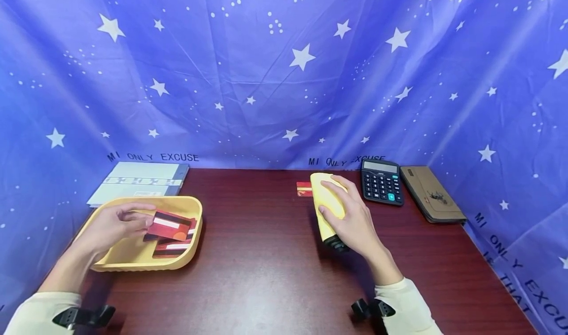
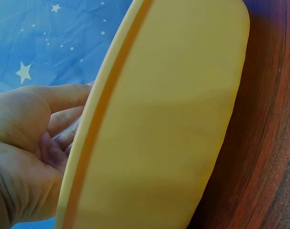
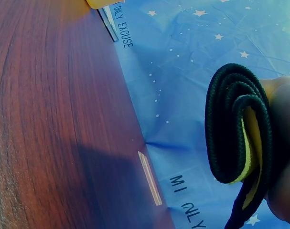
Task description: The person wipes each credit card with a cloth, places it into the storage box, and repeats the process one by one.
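Observation:
My left hand [image 1: 116, 226] reaches into a yellow plastic basket [image 1: 197, 226] and pinches a red bank card [image 1: 166, 225] by its left edge. Beneath that card, other red cards [image 1: 170, 249] lie in the basket. The left wrist view shows the basket's outer wall [image 2: 159, 114], which hides the fingertips and the card. My right hand [image 1: 350, 214] grips a folded yellow cloth [image 1: 320, 209] with a dark edging, its layered folds [image 3: 235, 129] visible in the right wrist view. Another red card [image 1: 303, 189] lies on the table just left of the cloth.
A black calculator [image 1: 381, 182] sits at the back right, beside a brown wallet [image 1: 432, 194]. Behind the basket lies a pale grey-blue notebook [image 1: 139, 175]. A blue star-patterned curtain [image 1: 257, 79] surrounds the dark red wooden table [image 1: 253, 256] at the back and sides.

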`<act>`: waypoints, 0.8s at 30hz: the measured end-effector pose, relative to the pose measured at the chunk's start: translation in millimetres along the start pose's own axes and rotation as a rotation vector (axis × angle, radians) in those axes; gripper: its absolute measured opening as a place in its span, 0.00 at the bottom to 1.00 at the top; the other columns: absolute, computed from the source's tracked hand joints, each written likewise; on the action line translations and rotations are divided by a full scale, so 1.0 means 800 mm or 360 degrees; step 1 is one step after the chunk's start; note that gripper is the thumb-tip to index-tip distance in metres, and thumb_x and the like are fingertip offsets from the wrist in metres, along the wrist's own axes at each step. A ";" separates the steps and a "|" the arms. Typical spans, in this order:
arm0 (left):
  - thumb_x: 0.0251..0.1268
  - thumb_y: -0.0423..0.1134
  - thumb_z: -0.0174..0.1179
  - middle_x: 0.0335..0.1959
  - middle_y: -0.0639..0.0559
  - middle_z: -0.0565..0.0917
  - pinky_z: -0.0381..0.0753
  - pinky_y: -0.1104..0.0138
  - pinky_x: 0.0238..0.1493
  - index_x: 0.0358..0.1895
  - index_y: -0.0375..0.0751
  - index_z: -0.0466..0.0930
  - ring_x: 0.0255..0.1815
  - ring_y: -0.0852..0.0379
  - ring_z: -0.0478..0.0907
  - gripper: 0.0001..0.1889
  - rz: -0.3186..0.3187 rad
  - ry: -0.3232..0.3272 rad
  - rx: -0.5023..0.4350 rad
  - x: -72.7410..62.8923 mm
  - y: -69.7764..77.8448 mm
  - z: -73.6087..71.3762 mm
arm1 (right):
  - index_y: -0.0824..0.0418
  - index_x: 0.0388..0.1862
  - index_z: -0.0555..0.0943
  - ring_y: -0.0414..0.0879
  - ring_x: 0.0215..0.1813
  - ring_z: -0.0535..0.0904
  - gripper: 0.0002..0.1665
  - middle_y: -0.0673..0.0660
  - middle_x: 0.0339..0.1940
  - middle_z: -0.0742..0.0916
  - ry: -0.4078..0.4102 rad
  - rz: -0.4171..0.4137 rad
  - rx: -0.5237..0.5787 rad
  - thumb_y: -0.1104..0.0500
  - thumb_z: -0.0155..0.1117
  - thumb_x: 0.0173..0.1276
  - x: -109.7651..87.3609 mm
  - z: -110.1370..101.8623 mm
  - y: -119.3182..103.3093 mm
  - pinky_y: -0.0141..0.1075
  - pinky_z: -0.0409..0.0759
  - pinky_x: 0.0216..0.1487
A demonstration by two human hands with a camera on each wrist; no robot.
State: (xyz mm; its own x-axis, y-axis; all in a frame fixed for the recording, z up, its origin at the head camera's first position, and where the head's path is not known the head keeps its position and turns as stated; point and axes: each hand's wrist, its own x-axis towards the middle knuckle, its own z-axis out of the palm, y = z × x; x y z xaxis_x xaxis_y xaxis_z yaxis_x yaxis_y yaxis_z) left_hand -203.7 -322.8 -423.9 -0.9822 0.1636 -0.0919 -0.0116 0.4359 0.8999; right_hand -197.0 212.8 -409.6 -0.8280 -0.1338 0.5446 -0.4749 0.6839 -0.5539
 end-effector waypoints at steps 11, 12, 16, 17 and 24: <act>0.67 0.32 0.67 0.34 0.68 0.89 0.88 0.74 0.38 0.61 0.24 0.77 0.36 0.68 0.87 0.22 0.0087 0.0132 0.0204 -0.006 0.004 -0.001 | 0.47 0.69 0.80 0.53 0.72 0.74 0.35 0.54 0.74 0.76 0.0010 -0.0004 0.0006 0.60 0.76 0.62 0.001 -0.003 0.002 0.52 0.81 0.56; 0.67 0.32 0.67 0.34 0.68 0.89 0.87 0.75 0.38 0.60 0.26 0.78 0.37 0.68 0.87 0.21 0.0088 0.0143 0.0194 -0.006 0.006 -0.001 | 0.47 0.69 0.80 0.53 0.72 0.74 0.35 0.54 0.74 0.76 0.0012 -0.0002 0.0006 0.60 0.76 0.62 0.002 -0.004 0.002 0.52 0.81 0.56; 0.69 0.34 0.67 0.35 0.67 0.89 0.87 0.78 0.41 0.57 0.34 0.81 0.36 0.65 0.89 0.16 0.0105 0.0161 0.0118 -0.004 0.017 0.003 | 0.47 0.69 0.80 0.53 0.73 0.73 0.35 0.54 0.74 0.75 0.0018 0.0015 0.0002 0.60 0.76 0.62 0.003 -0.009 0.003 0.51 0.79 0.57; 0.70 0.34 0.67 0.35 0.67 0.89 0.87 0.78 0.41 0.57 0.35 0.82 0.36 0.65 0.89 0.16 0.0127 0.0159 0.0101 -0.003 0.021 0.006 | 0.48 0.69 0.80 0.53 0.73 0.73 0.35 0.54 0.74 0.75 0.0023 0.0022 0.0001 0.60 0.76 0.62 0.003 -0.011 0.004 0.51 0.79 0.57; 0.70 0.36 0.67 0.38 0.65 0.90 0.88 0.77 0.46 0.59 0.35 0.81 0.41 0.67 0.88 0.17 0.0244 0.0091 0.0100 0.022 0.080 0.039 | 0.50 0.69 0.80 0.56 0.73 0.72 0.34 0.56 0.75 0.75 0.0078 0.0059 0.0022 0.62 0.75 0.62 0.006 -0.024 0.011 0.52 0.77 0.60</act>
State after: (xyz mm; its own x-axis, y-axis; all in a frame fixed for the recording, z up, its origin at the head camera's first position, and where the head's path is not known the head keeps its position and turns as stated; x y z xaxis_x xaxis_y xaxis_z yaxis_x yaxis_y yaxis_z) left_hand -215.5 -264.3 -380.8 -0.9806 0.1827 0.0705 0.1494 0.4647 0.8728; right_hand -199.3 231.8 -399.6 -0.8295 -0.0731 0.5537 -0.4487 0.6776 -0.5827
